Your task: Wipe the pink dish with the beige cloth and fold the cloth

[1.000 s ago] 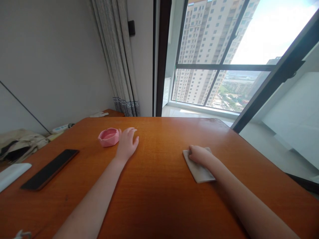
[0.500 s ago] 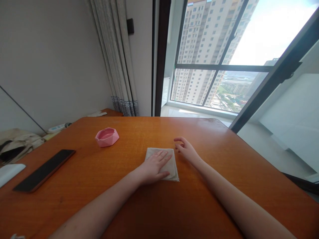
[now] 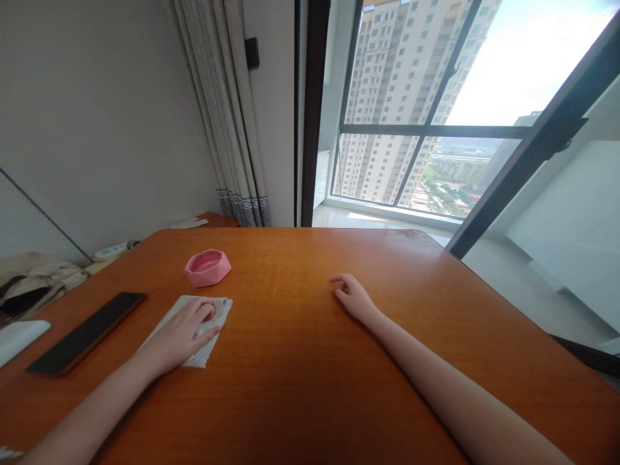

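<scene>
On the wooden table (image 3: 290, 381), my left hand (image 3: 177, 332) presses down on a pale grey cloth (image 3: 219, 316). Its fingers are bent over the cloth, which shows past the fingertips and on both sides of the palm. Right of the table's middle rests my right hand (image 3: 353, 297), away from the cloth and holding nothing. Its index finger points left while the other fingers curl loosely. Just beyond the cloth sits a pink faceted bowl (image 3: 208, 268), not touched by either hand.
A long dark flat object (image 3: 90, 332) lies left of the cloth, with a white object (image 3: 22, 339) beside it at the table's left edge. Farther left are bunched beige fabric (image 3: 48, 274) and a power strip (image 3: 113, 250). A curtain (image 3: 227, 116) hangs behind.
My left hand has slid the cloth left from the table's middle to near the dark flat object, its fingers now more bent. My right hand has shifted slightly left and down.
</scene>
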`<act>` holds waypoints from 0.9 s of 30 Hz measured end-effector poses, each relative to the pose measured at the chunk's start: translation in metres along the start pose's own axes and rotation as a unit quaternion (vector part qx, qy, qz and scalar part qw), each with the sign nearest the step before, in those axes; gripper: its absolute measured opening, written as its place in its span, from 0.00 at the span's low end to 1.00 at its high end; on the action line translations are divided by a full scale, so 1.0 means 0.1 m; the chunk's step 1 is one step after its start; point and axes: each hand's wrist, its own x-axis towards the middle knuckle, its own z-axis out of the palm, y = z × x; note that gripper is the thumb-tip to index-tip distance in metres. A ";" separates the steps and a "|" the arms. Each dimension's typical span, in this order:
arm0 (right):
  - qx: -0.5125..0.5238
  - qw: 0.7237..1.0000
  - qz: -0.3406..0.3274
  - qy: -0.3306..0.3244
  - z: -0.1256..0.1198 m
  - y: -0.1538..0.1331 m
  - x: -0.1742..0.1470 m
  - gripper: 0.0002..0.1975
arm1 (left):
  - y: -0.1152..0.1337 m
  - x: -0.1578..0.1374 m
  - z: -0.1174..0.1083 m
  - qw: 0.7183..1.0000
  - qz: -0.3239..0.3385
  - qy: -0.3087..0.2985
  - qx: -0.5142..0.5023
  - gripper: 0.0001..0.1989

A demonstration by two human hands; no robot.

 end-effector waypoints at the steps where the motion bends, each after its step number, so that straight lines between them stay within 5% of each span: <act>1: -0.003 1.000 -0.006 -0.003 0.01 -0.01 0.00 0.13 | -0.06 -0.03 0.00 1.000 -0.013 0.013 0.016 0.16; 7: -0.007 1.000 -0.021 -0.022 0.02 -0.08 -0.03 0.12 | -0.12 0.05 -0.03 0.997 -0.040 0.031 0.063 0.18; 12: -0.032 0.999 -0.025 -0.036 0.02 -0.11 -0.03 0.11 | 0.41 0.50 -0.01 0.997 0.037 0.059 0.022 0.17; 19: 0.038 0.998 -0.026 -0.042 0.02 -0.16 -0.05 0.10 | 1.28 1.24 0.56 0.963 0.189 0.088 -0.171 0.19; 23: 0.098 0.987 -0.062 -0.115 0.02 -0.32 -0.09 0.09 | 1.43 1.39 0.90 0.944 0.219 0.031 -0.244 0.21; 27: 0.058 0.978 -0.115 -0.166 0.02 -0.45 -0.13 0.08 | 1.42 1.38 0.95 0.929 0.218 -0.001 -0.299 0.15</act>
